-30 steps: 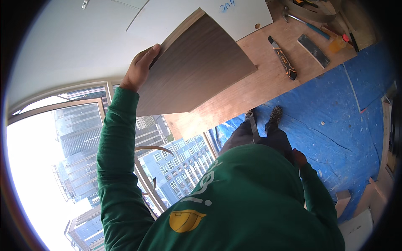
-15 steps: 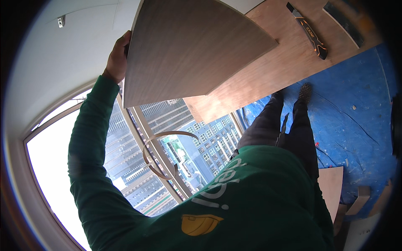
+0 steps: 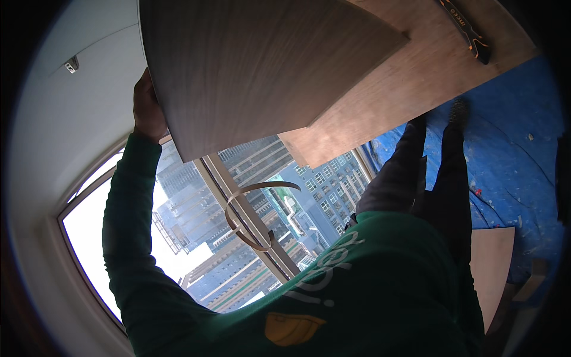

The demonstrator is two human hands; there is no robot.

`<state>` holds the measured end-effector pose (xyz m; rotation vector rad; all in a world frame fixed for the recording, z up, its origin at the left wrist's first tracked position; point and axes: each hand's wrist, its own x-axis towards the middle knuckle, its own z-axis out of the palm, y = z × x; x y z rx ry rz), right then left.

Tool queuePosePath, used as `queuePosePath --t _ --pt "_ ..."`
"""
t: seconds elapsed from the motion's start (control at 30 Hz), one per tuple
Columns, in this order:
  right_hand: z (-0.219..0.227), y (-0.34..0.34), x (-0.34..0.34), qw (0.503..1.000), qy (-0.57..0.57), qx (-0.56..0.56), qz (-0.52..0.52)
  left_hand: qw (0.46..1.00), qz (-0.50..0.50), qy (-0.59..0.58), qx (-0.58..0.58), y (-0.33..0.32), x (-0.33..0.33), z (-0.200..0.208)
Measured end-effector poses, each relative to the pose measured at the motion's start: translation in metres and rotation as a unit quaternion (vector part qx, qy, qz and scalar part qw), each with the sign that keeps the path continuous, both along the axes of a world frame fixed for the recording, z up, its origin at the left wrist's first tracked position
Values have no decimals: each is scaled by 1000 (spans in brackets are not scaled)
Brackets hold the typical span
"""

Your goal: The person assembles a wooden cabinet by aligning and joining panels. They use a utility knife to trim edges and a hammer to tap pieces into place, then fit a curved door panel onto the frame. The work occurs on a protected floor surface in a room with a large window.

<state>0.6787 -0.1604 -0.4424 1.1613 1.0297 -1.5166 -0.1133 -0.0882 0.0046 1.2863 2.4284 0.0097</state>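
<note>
My left hand (image 3: pixel 148 107) is closed on the left edge of a large wood-grain board (image 3: pixel 262 65); its fingertips are partly hidden at the edge. The board is tilted over a reddish-brown plywood sheet (image 3: pixel 386 101), with its lower right corner near the sheet's surface. A black and orange utility knife (image 3: pixel 467 33) lies on the plywood at the upper right, cut off by the top of the picture. My right hand is out of view.
A thin curled strip (image 3: pixel 229 208) hangs in front of the window (image 3: pixel 196 250) on the left. Blue sheeting (image 3: pixel 499 160) covers the floor at right, where a pale panel (image 3: pixel 492 262) and offcuts (image 3: pixel 531 279) lie. A small fitting (image 3: pixel 72 64) sits on the white wall.
The whole view has shifted, so the knife sits nearer the top right and the dark curved piece beside it has left the picture. The left hand keeps its hold on the board.
</note>
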Motion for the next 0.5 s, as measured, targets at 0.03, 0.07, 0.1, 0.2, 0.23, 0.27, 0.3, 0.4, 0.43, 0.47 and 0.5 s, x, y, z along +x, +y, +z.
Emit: queuePosePath --t 0.03,0.07,0.1,0.2,0.23,0.27,0.3,0.4,0.43,0.47,0.5 --pt "0 -2 0 1000 -1 -3 -2 998 18 -50 17 0 -1 0" --pt "1 -3 -1 1000 -3 -4 -4 995 23 -89 41 1 -2 0" --pt "1 -5 -2 1000 -3 -5 -6 989 28 -128 67 1 -4 0" --pt "2 -9 -4 1000 -5 -6 -11 992 -129 -8 10 1 -6 -1" --pt "3 -10 -5 1000 -5 -5 -12 994 -106 -9 12 0 -5 -1" --pt "3 -11 -6 1000 -6 -6 -15 995 -96 -14 17 0 -4 -1" --pt "4 -12 -7 1000 -8 -6 -15 996 -86 -19 23 -1 -2 0" --pt "4 -14 -9 1000 -9 -7 -24 997 42 -60 38 -3 6 2" --pt "4 -15 -10 1000 -9 -8 -27 997 42 -53 26 -4 9 2" --pt "4 -16 -11 999 -11 -7 -30 999 30 -33 19 -4 10 3" --pt "4 -18 -12 999 -10 -5 -33 1000 11 -15 14 -5 11 4"
